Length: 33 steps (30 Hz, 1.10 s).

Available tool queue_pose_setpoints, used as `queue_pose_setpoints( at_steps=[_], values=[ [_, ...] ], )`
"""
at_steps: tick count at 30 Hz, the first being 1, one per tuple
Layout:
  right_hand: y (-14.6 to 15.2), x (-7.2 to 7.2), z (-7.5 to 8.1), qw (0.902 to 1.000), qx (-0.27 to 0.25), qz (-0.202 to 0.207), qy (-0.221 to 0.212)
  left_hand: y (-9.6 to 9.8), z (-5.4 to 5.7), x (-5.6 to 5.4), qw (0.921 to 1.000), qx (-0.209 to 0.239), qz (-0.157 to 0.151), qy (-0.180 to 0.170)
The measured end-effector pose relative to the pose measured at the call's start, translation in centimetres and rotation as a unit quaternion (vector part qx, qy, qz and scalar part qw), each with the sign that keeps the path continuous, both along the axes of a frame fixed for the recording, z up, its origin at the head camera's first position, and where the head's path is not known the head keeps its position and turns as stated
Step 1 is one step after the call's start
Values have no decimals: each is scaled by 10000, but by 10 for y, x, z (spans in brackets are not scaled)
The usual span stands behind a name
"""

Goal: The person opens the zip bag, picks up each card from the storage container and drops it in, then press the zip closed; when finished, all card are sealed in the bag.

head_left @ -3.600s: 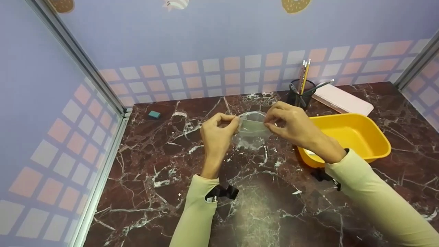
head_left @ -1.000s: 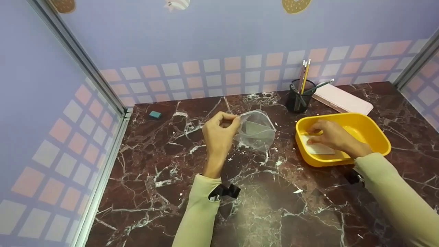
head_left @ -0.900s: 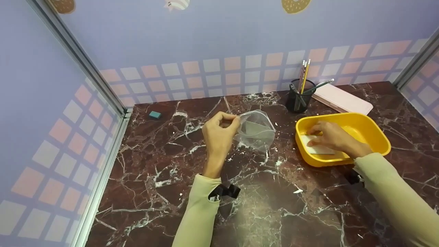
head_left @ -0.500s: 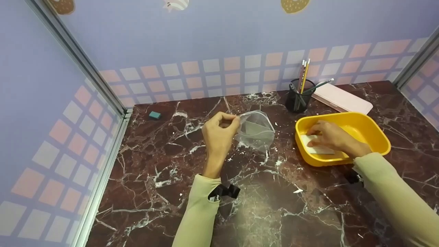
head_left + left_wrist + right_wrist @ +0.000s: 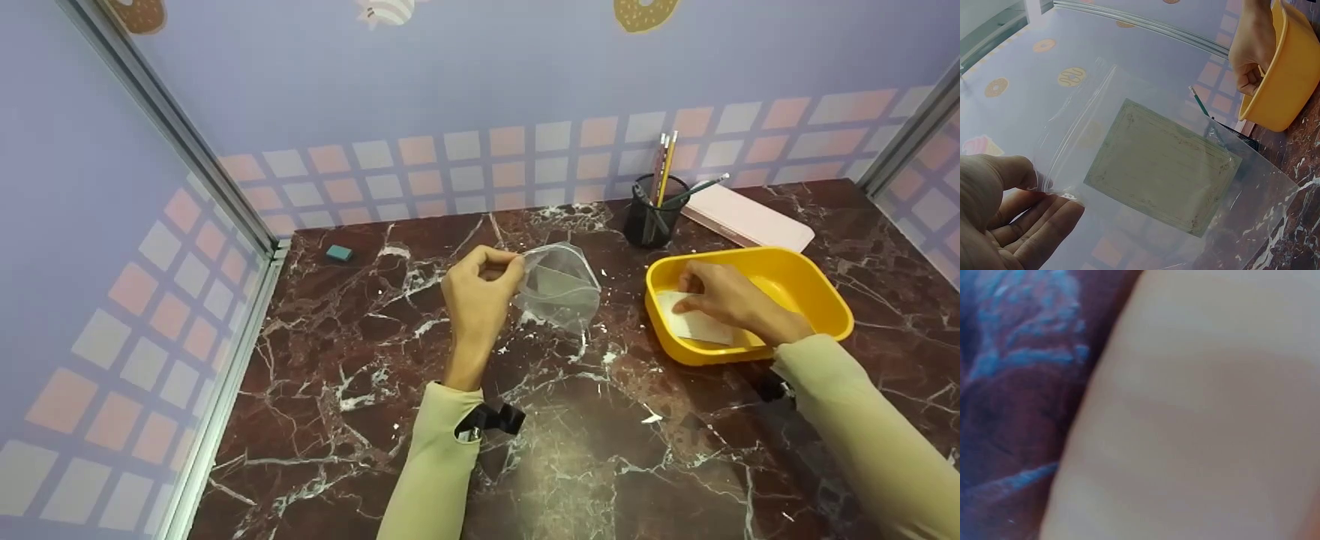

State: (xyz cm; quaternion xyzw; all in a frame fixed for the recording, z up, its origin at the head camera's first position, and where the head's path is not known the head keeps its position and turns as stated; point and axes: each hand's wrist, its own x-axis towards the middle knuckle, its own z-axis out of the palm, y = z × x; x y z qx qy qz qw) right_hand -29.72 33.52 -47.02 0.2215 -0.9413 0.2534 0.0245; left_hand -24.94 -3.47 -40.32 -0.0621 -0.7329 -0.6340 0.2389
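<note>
1. Closest bit is the person's pale yellow-green sleeves (image 5: pixel 435 472), with a black gadget (image 5: pixel 495 420) sticking out at the left wrist.
2. Under everything is the table (image 5: pixel 555 450): dark reddish-brown marble look, white veins all over, kinda shiny at the front.
3. Right side of the table has a yellow tub (image 5: pixel 836 326), and a white card (image 5: pixel 703 330) is lying in its left end. The right hand (image 5: pixel 724 296) is down in there at the card, fingers bent and thumb over it. Honestly can't tell if it's really pinching the card or just touching it.
4. Left hand (image 5: pixel 480 296) has a clear zip bag (image 5: pixel 574 311) pinched by the edge between thumb and fingers, held up off the table just left of the tub. Inside the bag there's a pale green card (image 5: pixel 1162 169) with a fancy border.
5. Further back: black mesh pencil cup (image 5: pixel 637 225) with pencils (image 5: pixel 667 165) in it, one leaning way over to the right. Pale pink case (image 5: pixel 750 214) lies right beside it, behind the tub. Way over left, a little teal eraser (image 5: pixel 339 253).
6. Furthest off, a lavender wall (image 5: pixel 420 67), pink and white squares low down, donuts up top.
</note>
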Motion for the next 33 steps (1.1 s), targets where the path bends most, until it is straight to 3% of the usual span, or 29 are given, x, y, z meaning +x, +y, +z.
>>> queue_pose_setpoints(
  at_steps=[8,11,18,24,33],
  values=[
    [-2,3,30,9970,-75,-113,-766,-1,2,0,10000,27,-11,-32],
    [-4,7,43,9966,-98,-147,-807,-1,3,0,10000,1,26,-23],
    [-10,14,64,9996,-185,32,202,-1,2,1,9999,103,9,-48],
    [-20,20,75,9894,-650,322,1261,-3,3,1,9997,233,-33,-96],
    [-44,34,101,9753,-1139,-36,1895,-6,5,0,9997,239,1,-91]
  ],
)
